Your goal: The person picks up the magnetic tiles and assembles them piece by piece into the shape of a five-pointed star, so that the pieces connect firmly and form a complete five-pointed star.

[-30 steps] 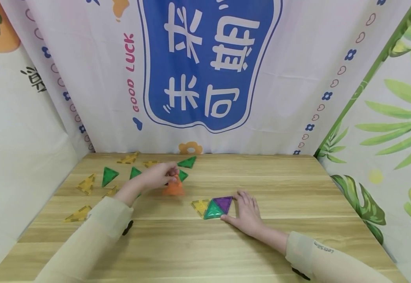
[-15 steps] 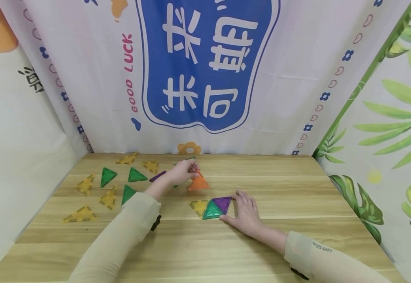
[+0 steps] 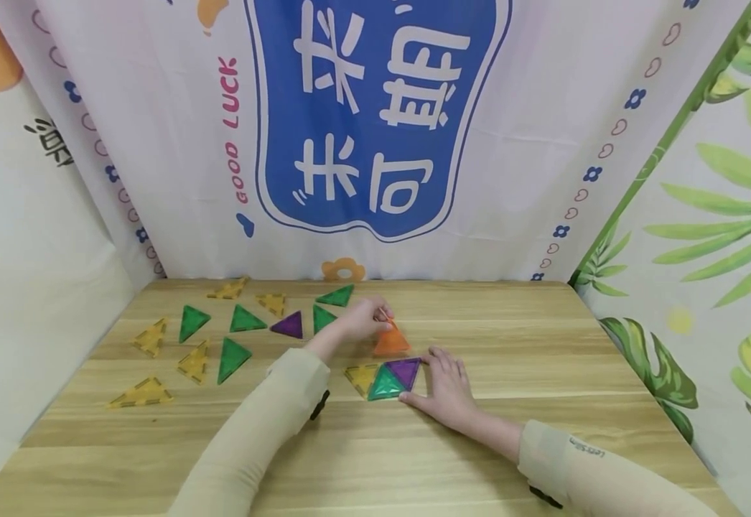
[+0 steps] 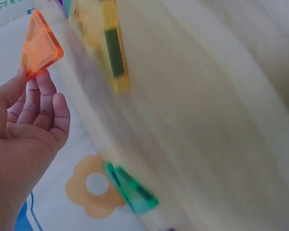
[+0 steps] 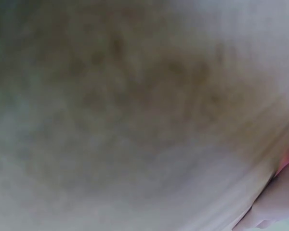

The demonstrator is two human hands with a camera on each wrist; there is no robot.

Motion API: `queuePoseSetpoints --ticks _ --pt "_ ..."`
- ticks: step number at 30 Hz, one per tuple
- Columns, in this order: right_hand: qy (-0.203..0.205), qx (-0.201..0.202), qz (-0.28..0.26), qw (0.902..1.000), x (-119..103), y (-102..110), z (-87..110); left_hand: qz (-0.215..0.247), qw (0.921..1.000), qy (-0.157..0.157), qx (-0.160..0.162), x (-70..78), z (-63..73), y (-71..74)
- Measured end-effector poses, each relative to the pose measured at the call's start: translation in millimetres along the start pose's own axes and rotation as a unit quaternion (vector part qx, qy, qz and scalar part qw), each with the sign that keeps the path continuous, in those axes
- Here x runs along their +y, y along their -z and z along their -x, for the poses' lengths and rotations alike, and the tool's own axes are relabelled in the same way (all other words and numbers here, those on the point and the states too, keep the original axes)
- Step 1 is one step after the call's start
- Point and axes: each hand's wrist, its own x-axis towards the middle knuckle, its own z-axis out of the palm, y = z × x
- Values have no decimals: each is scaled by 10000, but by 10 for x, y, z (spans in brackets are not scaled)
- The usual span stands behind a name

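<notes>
Orange triangle (image 3: 393, 342), pinched in your left hand (image 3: 361, 321) near the purple triangle (image 3: 406, 371).
You grip one corner, presumably to keep its opposite edge free; your right hand (image 3: 446, 384), fingers loosely spread, touches the purple triangle (likely steadying it beside the green triangle (image 3: 386, 385)).

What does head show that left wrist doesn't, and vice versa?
Head only: the right hand and pink GOOD LUCK lettering.

Left wrist only: the palm side of the left hand.

Both: that hand pinching an orange translucent plastic triangle, the orange flower print, at least one yellow plastic tile and one green plastic tile; which ones match is unclear.
</notes>
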Motion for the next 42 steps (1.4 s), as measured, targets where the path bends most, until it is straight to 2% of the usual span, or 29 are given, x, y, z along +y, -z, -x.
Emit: queuePoseSetpoints --ticks 5,10,17,22,25,28,32,37,42 --pt "24 37 -47 10000 4 12 -5 -11 9998 213 43 10 -77 -107" --pt "57 45 -82 9999 -5 0 -13 -16 9997 238 -4 -14 -119 -176" --pt "43 38 -128 9999 -24 -2 -14 -343 9992 208 -68 -12 -113 -230" --pt "33 79 -103 9999 -16 14 -7 -493 9988 79 3 5 -105 -276" --pt "57 105 -51 9999 -5 12 -1 -612 9981 13 -96 13 -83 -268" --pt "119 104 -7 9999 6 1 7 -759 9964 91 -359 19 -15 -189" --pt "168 -7 25 9999 18 -5 13 -881 9940 173 -628 -12 123 28" --pt "178 -76 43 9998 22 10 0 -1199 9906 -42 -653 -101 304 363" --pt "192 -104 -7 9998 5 44 -2 -1615 9843 -34 -709 -230 470 693"
